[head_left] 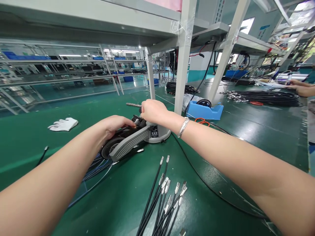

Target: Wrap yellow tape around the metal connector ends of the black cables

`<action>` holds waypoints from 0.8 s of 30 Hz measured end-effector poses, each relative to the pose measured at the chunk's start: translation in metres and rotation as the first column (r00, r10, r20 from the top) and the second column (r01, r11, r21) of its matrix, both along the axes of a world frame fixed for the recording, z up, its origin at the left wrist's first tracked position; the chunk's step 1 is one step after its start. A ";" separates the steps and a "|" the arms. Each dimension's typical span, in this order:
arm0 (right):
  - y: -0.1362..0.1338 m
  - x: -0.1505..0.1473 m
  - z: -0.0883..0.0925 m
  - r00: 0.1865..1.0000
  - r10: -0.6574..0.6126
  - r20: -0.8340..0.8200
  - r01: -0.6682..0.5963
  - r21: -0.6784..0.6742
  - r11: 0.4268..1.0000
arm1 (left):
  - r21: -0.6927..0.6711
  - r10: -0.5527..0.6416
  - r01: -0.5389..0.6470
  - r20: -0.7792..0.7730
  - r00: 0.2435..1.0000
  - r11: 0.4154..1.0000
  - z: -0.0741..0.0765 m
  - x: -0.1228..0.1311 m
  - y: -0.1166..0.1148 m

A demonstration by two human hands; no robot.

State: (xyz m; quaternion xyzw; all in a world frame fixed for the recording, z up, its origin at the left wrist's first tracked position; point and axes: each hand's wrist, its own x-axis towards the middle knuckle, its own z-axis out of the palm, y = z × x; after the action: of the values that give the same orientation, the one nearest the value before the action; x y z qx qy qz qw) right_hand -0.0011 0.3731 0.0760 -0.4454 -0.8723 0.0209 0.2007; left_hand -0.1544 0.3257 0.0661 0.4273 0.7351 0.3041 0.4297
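A grey bench machine (131, 141) with a round base, a dark label and a black reel (108, 149) stands in front of me. My left hand (116, 124) reaches over its left side, fingertips at the black mechanism (139, 121); what they pinch is hidden. My right hand (153, 110) is closed in a fist on a black handle (140, 109) at the machine's top, a thin metal strip (133, 105) sticking out beyond. Black cables (154, 193) with silver connector ends lie in front of the machine. Bluish cables (94, 172) run beneath the reel.
A white glove (63, 124) lies at left. Right of the shelf post (183, 59) are a blue tape dispenser (204, 111) and orange-handled scissors (202, 122). Coiled black cables (265, 98) lie farther right, near another person's hand (299, 88). A shelf (93, 16) overhangs the table.
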 end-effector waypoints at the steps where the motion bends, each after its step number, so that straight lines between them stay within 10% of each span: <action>1: 0.000 0.001 -0.002 1.000 0.008 -0.008 -0.008 0.017 1.000 | -0.002 0.003 -0.003 -0.001 1.000 1.000 0.000 0.000 0.000; 16: 0.002 0.015 0.001 0.988 -0.038 -0.148 0.017 -0.136 0.991 | 0.030 -0.032 0.034 -0.066 0.997 0.999 0.004 0.000 -0.009; 24: -0.012 0.021 -0.024 0.955 -0.026 -0.294 0.043 0.051 0.998 | 0.050 -0.028 0.036 -0.165 0.986 0.998 0.006 0.007 -0.009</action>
State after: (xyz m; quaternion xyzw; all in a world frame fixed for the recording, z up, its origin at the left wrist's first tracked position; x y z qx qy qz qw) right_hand 0.0198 0.3610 0.0516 -0.4467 -0.8252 0.0582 0.3407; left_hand -0.1476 0.3166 0.0723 0.4737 0.7527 0.2801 0.3613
